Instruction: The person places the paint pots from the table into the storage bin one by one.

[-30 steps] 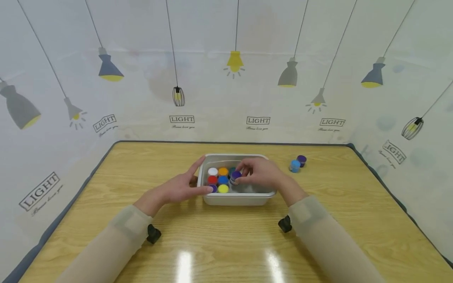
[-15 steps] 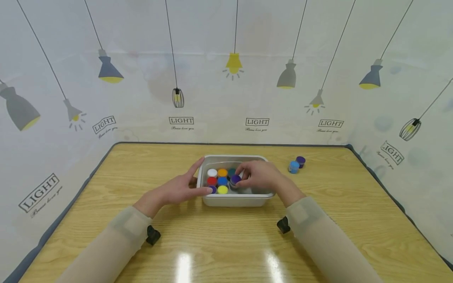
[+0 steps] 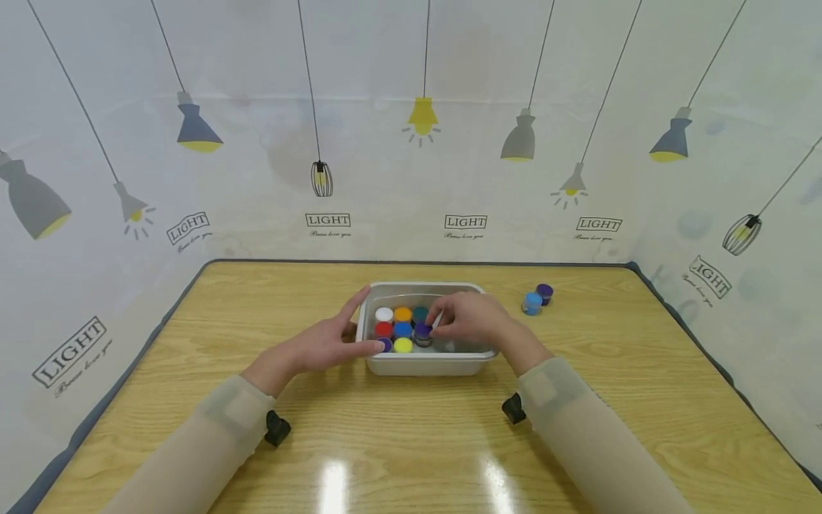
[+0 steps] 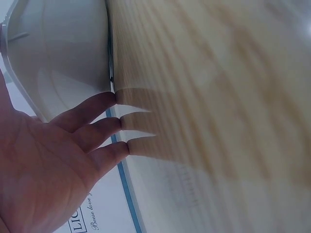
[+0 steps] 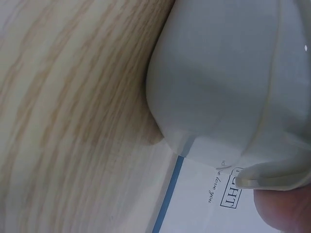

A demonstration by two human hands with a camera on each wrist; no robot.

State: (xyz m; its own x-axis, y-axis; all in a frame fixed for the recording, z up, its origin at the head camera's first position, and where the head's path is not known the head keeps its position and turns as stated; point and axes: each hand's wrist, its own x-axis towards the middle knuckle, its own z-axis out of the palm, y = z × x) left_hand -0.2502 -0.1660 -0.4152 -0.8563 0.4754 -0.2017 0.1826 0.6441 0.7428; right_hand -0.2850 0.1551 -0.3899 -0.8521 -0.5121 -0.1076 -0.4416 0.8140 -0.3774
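Note:
A white tub point(image 3: 424, 365) stands on the table, holding several small paint jars with coloured lids. My left hand point(image 3: 327, 343) lies at its left end, index finger along the rim and thumb across the front-left corner, over a purple lid point(image 3: 385, 345). In the left wrist view, the other fingers point(image 4: 99, 131) of that hand are nearly straight, beside the tub's wall. My right hand point(image 3: 472, 316) reaches over the right side, thumb and index at the lid edge of a purple-lidded paint jar point(image 3: 422, 335). That jar sits upright beside the blue lid point(image 3: 402, 330); its far-side contact is hidden.
A light-blue jar point(image 3: 531, 303) and a purple-lidded jar point(image 3: 544, 293) stand close together on the table, right of the tub. Behind the wooden table point(image 3: 411, 428) is a white lamp-printed backdrop point(image 3: 385, 243). White, orange, teal, red and yellow lids also show inside the tub.
The purple-lidded jar at my right hand has gone down and slightly left, into place beside the blue lid. My right hand has dipped a little. My left hand stays put.

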